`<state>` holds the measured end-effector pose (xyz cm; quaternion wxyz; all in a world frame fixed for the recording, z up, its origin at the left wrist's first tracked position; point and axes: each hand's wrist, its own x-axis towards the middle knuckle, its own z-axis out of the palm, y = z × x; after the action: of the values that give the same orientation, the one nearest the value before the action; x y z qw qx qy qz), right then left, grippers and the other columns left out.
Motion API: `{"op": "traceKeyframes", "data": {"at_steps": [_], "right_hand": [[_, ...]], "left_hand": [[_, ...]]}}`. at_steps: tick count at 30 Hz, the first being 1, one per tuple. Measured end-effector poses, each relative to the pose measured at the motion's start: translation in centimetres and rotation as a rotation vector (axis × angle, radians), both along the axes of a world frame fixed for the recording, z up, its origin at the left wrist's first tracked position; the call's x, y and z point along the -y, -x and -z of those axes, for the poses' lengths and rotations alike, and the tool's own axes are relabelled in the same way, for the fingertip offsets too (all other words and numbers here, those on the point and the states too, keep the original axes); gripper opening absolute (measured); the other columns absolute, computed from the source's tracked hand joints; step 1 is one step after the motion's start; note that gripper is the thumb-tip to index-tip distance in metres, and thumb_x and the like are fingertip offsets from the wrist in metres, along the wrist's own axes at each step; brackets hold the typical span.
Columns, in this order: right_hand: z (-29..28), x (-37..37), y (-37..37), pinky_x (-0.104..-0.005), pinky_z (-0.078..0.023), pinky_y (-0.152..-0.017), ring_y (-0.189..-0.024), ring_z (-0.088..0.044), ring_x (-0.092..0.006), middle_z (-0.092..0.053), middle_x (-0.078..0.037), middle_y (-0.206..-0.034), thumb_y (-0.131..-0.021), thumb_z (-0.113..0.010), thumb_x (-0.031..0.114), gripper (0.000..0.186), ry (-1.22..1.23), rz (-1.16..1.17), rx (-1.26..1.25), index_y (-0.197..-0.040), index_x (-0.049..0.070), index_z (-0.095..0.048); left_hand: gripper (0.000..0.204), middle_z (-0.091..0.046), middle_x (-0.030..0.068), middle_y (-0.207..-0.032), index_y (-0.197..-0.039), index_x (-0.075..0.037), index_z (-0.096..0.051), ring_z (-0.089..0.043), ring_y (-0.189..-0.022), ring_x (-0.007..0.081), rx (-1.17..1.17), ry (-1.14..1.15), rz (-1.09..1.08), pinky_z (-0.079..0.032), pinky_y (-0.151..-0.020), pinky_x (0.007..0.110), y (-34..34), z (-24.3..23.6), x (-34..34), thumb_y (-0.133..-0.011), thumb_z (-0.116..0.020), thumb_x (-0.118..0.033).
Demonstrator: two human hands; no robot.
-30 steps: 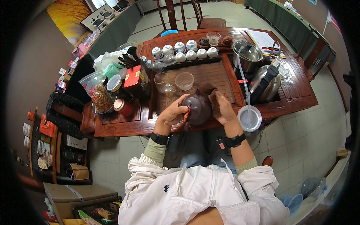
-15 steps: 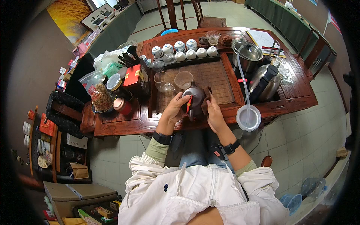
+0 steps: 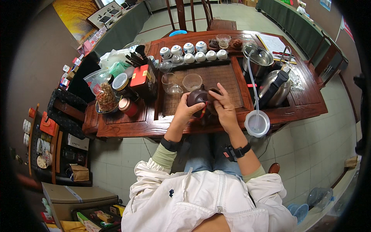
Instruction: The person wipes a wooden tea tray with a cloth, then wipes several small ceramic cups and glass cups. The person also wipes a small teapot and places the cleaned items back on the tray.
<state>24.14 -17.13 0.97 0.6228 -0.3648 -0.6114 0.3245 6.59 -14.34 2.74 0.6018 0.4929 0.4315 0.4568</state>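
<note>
My left hand (image 3: 185, 113) is closed around the side of a dark brown teapot (image 3: 196, 97) with a red cord (image 3: 204, 109) hanging from it. The pot is held up over the near edge of the tea tray (image 3: 228, 83). My right hand (image 3: 227, 110) presses a brown cloth (image 3: 213, 91) against the pot's right side; one finger points up and away. Much of the cloth is hidden under that hand. Just beyond the pot stand a glass bowl (image 3: 192, 82) and a clear glass pitcher (image 3: 170, 83).
Behind the tray stand several cups (image 3: 200, 57). On the right are a steel pot (image 3: 258, 58), a steel kettle (image 3: 275, 87) and a white tub with a hose (image 3: 257, 123) at the table edge. A red tin (image 3: 143, 79), jars and a bag of nuts (image 3: 104, 98) are on the left.
My right hand has shifted up over the pot's right side, with its fingers now raised and bent over the cloth. The teapot has turned in my left hand.
</note>
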Motion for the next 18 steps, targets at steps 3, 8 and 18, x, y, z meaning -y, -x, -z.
{"op": "traceKeyframes", "data": {"at_steps": [3, 8, 18], "right_hand": [[-0.4, -0.7, 1.0, -0.0402, -0.027, -0.111, -0.137, -0.031, -0.0294, -0.025, -0.017, -0.153, -0.09, -0.064, 0.037, 0.063, 0.108, 0.075, 0.13, -0.144, 0.015, -0.041], [-0.6, -0.9, 1.2, -0.0351, -0.038, -0.101, -0.122, -0.046, -0.0248, -0.042, -0.019, -0.137, -0.083, -0.069, 0.05, 0.089, 0.408, -0.031, -0.253, -0.144, 0.0, -0.03], [1.5, -1.7, 0.4, -0.0302, -0.04, -0.095, -0.109, -0.052, -0.0173, -0.057, -0.009, -0.119, -0.1, -0.049, 0.035, 0.046, 0.427, -0.096, -0.364, -0.126, -0.002, -0.05]], "left_hand": [[0.068, -0.057, 0.0095, -0.109, -0.124, -0.002, -0.043, -0.059, -0.095, 0.0166, 0.016, -0.046, -0.007, -0.051, -0.08, 0.028, -0.6, 0.1, 0.3, -0.07, -0.083, -0.011], [0.068, -0.057, 0.01, -0.11, -0.125, -0.003, -0.042, -0.06, -0.096, 0.017, -0.029, -0.057, 0.066, -0.051, -0.082, 0.029, -0.5, -0.5, 0.9, -0.07, -0.082, -0.008], [0.06, -0.059, 0.0087, -0.108, -0.124, -0.003, -0.043, -0.062, -0.093, 0.0169, 0.16, 0.035, 0.004, -0.055, -0.075, 0.029, -1.2, 0.5, 0.6, -0.076, -0.078, -0.012]]}}
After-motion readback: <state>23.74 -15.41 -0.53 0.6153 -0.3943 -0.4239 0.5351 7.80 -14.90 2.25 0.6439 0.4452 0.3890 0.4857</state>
